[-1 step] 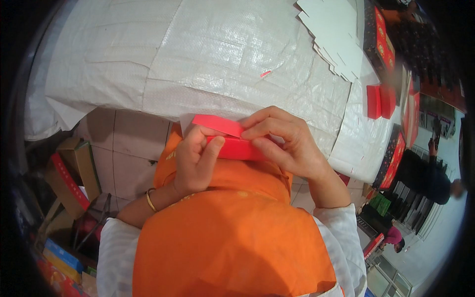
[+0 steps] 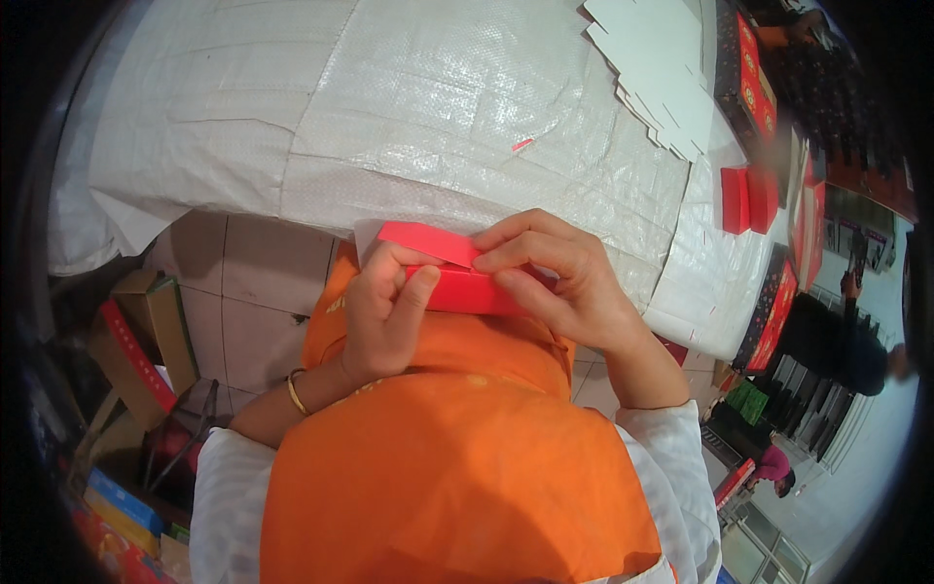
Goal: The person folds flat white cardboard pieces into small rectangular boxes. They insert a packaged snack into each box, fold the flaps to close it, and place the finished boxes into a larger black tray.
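In front of my orange apron (image 2: 457,467), at the edge of the table, I hold a small red cardboard box (image 2: 467,290). Its long red flap (image 2: 425,240) stands raised along the far side. My left hand (image 2: 387,316) grips the left end, its thumb on the near face and its fingers in under the flap. At the right end, my right hand (image 2: 564,277) pinches the flap's edge with bent fingers, thumb against the box. The box's right end is partly hidden behind that hand.
White woven sheeting (image 2: 418,107) covers the table, with a red scrap (image 2: 523,145) on it. White cardboard blanks (image 2: 657,68) lie far right, near small red boxes (image 2: 736,200). An open brown carton (image 2: 146,341) stands at left on the tiled floor. Other people are at far right.
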{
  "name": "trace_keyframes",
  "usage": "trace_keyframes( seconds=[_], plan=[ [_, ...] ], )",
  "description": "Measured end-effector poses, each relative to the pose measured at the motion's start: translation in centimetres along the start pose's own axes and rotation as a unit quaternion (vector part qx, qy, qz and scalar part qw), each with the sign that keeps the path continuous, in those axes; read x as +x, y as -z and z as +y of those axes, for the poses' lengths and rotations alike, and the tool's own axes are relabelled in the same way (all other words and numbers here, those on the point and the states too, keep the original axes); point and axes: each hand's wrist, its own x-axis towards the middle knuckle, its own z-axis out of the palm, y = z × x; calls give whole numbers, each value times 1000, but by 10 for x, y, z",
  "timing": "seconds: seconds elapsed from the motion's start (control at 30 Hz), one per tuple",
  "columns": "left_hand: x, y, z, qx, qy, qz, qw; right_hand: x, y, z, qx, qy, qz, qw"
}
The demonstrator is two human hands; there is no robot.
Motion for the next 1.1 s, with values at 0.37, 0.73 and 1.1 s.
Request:
trace_keyframes(
  seconds=[0.37,0.73,1.1],
  plan=[
    [0,0,3,16,4,7,1000,-10,-7,1,-34,5,33,999],
    [-1,-4,1,-38,-20,-6,999,-17,-3,0,68,-20,5,997],
    [-4,-4,5,-71,-14,-19,997,-21,-4,-4,38,-10,-8,999]
  ],
)
